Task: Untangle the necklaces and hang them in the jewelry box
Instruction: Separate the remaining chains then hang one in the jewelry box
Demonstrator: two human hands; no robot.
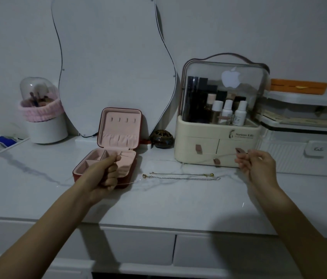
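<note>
Pinched at either end by the left hand [106, 174] and right hand [257, 164], a thin necklace [198, 161] is stretched, barely visible. Two more chains [182, 176] lie mid-table, beside the open jewelry box [118, 125] toward the table's [38, 190] back edge.

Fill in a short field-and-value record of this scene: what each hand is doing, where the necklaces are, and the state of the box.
left hand: grips one end of a thin chain
right hand: pinches the other end
chain: stretched between the hands
table necklaces: lie on the marble tabletop
jewelry box: open, hooks bare
</note>
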